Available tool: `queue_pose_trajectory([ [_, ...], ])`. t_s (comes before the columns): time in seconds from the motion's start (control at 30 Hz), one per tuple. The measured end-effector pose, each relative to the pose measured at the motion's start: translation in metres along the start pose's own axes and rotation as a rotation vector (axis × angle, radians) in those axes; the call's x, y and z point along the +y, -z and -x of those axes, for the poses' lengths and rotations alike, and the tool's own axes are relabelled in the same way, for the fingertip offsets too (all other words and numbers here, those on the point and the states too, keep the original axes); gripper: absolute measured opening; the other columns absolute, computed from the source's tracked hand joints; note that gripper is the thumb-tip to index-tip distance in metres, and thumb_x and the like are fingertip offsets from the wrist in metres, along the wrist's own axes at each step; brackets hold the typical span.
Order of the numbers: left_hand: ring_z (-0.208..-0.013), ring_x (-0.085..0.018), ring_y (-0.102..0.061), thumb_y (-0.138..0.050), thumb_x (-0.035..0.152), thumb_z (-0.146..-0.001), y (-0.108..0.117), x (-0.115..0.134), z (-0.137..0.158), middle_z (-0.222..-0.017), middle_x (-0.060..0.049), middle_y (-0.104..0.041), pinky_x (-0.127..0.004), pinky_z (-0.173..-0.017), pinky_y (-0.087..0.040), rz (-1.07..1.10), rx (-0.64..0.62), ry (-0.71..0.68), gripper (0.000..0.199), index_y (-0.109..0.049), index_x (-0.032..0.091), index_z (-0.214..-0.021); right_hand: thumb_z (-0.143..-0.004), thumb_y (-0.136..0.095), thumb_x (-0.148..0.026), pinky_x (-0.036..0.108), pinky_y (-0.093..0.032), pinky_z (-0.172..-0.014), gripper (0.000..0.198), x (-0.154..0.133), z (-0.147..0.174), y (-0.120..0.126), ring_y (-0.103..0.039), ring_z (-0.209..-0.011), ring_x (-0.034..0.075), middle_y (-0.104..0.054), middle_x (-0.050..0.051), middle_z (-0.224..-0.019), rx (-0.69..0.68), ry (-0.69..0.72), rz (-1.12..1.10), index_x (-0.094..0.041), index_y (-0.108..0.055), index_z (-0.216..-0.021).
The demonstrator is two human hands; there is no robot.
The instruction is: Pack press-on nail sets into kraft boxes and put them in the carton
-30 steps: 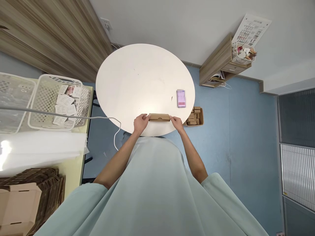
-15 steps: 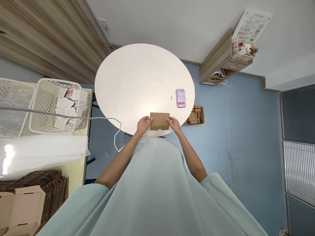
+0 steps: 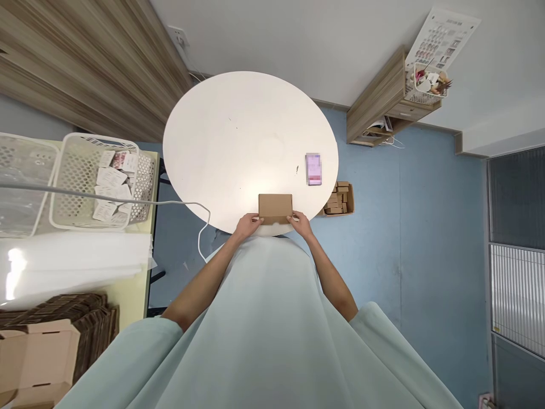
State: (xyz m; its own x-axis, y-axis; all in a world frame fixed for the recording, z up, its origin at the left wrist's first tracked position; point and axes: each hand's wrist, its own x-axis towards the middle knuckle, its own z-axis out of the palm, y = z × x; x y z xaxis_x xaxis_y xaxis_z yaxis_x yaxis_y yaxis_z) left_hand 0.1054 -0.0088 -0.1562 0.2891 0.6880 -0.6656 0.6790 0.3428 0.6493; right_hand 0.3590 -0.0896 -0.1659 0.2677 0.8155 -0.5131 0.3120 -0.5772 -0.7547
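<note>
A small brown cardboard box (image 3: 275,208) with its lid closed is at the near edge of the round white table (image 3: 221,130). My left hand (image 3: 248,225) grips its left side, thumb on the near left corner. At the right side, my right hand (image 3: 301,223) holds the box the same way, with the thumb on the near right corner. Both hands' other fingers are partly hidden by the box. Beyond it to the right lies a phone (image 3: 314,169) with a blurred pink and purple screen.
On the left side table, a white basket (image 3: 76,196) holds printed cards, near plastic sheets (image 3: 85,255) and stacked flat cardboard blanks (image 3: 49,358). A white cable (image 3: 170,202) crosses in front. An open carton (image 3: 351,199) of small boxes stands on the floor at right.
Both hands have slid nearer along the box's sides, from its upper sides to the near corners. The box has hardly moved.
</note>
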Motion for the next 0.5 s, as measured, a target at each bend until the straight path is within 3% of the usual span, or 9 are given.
queue_pose_trajectory([
  [0.2,-0.125,-0.032,-0.073,-0.063,0.057,-0.098,0.013,0.027,0.014,-0.143,-0.008,-0.076,-0.041,-0.111,-0.055,0.085,0.248,-0.086,0.042,-0.084,0.023,-0.111,-0.096,-0.071,-0.062,0.039,-0.061,-0.109,0.048,-0.028,0.0,0.022,-0.066,-0.139,0.029,-0.073,0.013,-0.147,0.091,0.07,-0.068,-0.021,-0.084,-0.118],
  [0.33,-0.122,-0.032,-0.074,-0.061,0.063,-0.1,0.019,0.046,0.018,-0.137,-0.007,-0.079,-0.04,-0.109,-0.055,0.132,0.314,-0.093,0.047,-0.085,0.023,-0.105,-0.099,-0.064,-0.068,0.043,-0.058,-0.111,0.051,-0.046,-0.002,0.04,-0.068,-0.135,0.031,-0.079,0.013,-0.134,0.095,0.108,-0.02,-0.023,-0.086,-0.106],
  [0.5,-0.118,-0.032,-0.075,-0.062,0.062,-0.099,0.017,0.051,0.015,-0.124,-0.01,-0.083,-0.039,-0.104,-0.054,0.14,0.285,-0.028,0.048,-0.085,0.02,-0.109,-0.099,-0.055,-0.073,0.042,-0.055,-0.108,0.058,-0.053,-0.002,0.042,-0.073,-0.12,0.032,-0.084,0.009,-0.111,0.058,0.11,0.026,-0.023,-0.082,-0.089],
])
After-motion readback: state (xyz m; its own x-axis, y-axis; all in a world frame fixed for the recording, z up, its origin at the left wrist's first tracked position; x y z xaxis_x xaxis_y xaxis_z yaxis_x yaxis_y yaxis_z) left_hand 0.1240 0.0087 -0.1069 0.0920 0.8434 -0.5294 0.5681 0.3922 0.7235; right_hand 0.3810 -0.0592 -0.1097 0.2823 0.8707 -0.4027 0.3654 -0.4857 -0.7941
